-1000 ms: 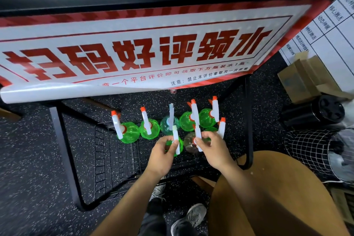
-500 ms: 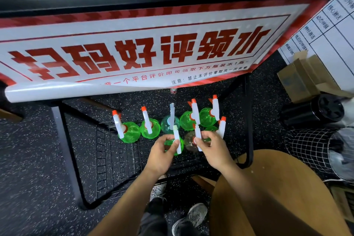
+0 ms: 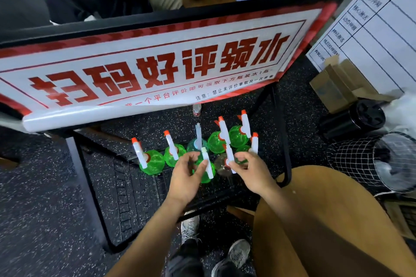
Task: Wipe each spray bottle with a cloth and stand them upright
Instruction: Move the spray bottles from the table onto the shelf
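Green translucent plastic makes up most of the spray bottles [image 3: 150,162] standing upright in a cluster on the low wire shelf [image 3: 126,189] of a black rack, under a red-and-white sign [image 3: 157,67] that hangs over them. Each has a white trigger head, most with an orange nozzle tip.

The left hand [image 3: 183,179] reaches down to the nearest green bottle [image 3: 206,174]; its thumb and fingers [image 3: 191,156] are curled close about the white trigger head, apparently pinching it, though how firmly is hard to tell from above. The right hand [image 3: 253,170] reaches to the brownish clear bottle [image 3: 221,164] just beside it, fingers curled at that bottle's trigger head in what looks like a light pinch. No cloth shows in either hand (nor anywhere near the bottles).

These bottles look thin-walled and light, whether empty or part filled I cannot tell, so they should lift easily but tip easily too, packed this closely on wire. The smooth round bodies may be slippery and will dent if squeezed. The stiff neck below the trigger head seems the best place to take hold, keeping fingers off the trigger lever itself. Lifting straight up should avoid knocking the neighbours, which stand touching or nearly so.
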The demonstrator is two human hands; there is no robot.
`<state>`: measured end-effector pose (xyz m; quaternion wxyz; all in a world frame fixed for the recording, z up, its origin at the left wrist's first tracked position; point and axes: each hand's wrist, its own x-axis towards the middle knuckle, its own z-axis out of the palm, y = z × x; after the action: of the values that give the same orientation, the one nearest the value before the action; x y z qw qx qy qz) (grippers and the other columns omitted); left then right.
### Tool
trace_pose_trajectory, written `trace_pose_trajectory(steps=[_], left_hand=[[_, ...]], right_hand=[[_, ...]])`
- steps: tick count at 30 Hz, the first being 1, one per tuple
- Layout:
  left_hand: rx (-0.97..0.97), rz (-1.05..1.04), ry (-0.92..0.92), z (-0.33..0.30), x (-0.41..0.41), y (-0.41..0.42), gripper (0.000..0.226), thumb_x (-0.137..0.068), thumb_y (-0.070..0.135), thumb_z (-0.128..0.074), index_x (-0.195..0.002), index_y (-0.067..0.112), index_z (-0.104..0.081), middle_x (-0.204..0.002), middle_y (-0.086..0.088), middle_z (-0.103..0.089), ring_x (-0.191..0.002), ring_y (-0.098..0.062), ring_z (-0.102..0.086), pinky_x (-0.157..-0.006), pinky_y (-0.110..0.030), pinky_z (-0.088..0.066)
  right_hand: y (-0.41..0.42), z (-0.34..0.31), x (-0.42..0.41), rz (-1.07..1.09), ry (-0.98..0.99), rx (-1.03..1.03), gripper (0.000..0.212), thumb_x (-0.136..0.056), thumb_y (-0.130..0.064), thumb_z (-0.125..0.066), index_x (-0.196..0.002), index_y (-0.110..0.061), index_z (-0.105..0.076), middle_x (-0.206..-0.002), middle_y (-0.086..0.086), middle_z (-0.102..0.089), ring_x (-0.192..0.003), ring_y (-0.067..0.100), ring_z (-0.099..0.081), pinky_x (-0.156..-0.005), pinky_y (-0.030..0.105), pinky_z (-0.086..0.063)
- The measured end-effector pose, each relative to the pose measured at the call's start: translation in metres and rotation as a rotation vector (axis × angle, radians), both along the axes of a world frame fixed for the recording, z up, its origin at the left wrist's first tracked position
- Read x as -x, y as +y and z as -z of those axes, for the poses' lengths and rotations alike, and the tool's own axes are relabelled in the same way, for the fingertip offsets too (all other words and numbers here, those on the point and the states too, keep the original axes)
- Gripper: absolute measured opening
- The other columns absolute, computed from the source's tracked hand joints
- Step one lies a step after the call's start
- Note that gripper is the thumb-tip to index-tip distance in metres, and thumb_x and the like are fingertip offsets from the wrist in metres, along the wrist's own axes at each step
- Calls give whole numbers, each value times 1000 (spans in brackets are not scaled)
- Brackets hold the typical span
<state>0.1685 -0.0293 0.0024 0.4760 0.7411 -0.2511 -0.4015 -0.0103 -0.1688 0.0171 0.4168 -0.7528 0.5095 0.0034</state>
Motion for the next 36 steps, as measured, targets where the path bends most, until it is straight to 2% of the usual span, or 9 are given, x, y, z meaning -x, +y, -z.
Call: trace_pose_trajectory(steps=[4,7,14,20,24,26,29,32,36], left_hand=[[69,45,-31,-13,-4,-1,24,-99,22,-74,-120,17,-64,-106,-3,-66,-89,-21,-64,-88,-29,-54],[109,98,-45,-22,-5,0,26,-99,18,-73,-123,14,-64,-110,-2,-65,-85,-9,-59,-86,-20,-51],[143,307,-62,-47,18,-18,22,-99,16,-73,-119,14,-63,-108,1,-63,-79,-2,-57,-78,-17,-49],[178,503,-49,-63,74,-38,28,-98,13,-73,-120,25,-61,-110,2,-64,-85,-9,-59,-84,-16,-48],[170,645,24,-71,137,-51,36,-97,12,-75,-120,35,-60,-118,-14,-63,-87,-16,-58,-89,-20,-49],[145,730,47,-76,174,-53,34,-98,9,-73,-122,31,-61,-120,-18,-64,-91,-17,-60,-87,-16,-49],[88,850,81,-80,232,-51,36,-100,12,-72,-132,22,-61,-130,-8,-64,-104,-15,-64,-90,-21,-52],[76,937,37,-81,286,-45,33,-100,27,-71,-130,32,-59,-131,3,-64,-113,-9,-64,-96,-27,-53],[4,1113,-14,-81,381,-25,39,-100,46,-68,-136,41,-55,-135,17,-61,-124,-3,-59,-104,-30,-51]], right_hand=[[0,-3,-7,5,31,37,44,-96,-46,-72,-129,-17,-66,-124,0,-58,-103,13,-65,-98,36,-54],[2,-14,-5,27,16,52,48,-95,-44,-73,-133,-15,-64,-126,1,-58,-100,13,-67,-96,34,-54],[12,-47,45,116,-82,68,46,-94,-39,-76,-135,-21,-63,-124,-4,-57,-104,9,-66,-95,39,-56],[31,-72,124,280,-141,123,52,-92,-29,-80,-139,-22,-59,-124,-3,-59,-107,12,-64,-82,16,-52],[55,-82,193,482,-238,79,50,-86,-26,-84,-128,-28,-57,-122,-5,-60,-107,14,-65,-91,34,-58],[73,-85,234,579,-279,121,47,-81,-32,-85,-121,-25,-62,-117,-9,-63,-103,8,-67,-90,30,-60],[101,-92,297,613,-212,152,48,-80,-44,-81,-123,-39,-58,-117,-19,-58,-101,-1,-65,-82,15,-56],[130,-95,355,661,-156,149,51,-86,-41,-81,-131,-37,-56,-115,-27,-54,-102,-7,-61,-81,8,-50],[190,-88,450,788,-114,172,49,-89,-32,-81,-132,-33,-58,-112,-20,-56,-105,3,-61,-91,24,-53]])
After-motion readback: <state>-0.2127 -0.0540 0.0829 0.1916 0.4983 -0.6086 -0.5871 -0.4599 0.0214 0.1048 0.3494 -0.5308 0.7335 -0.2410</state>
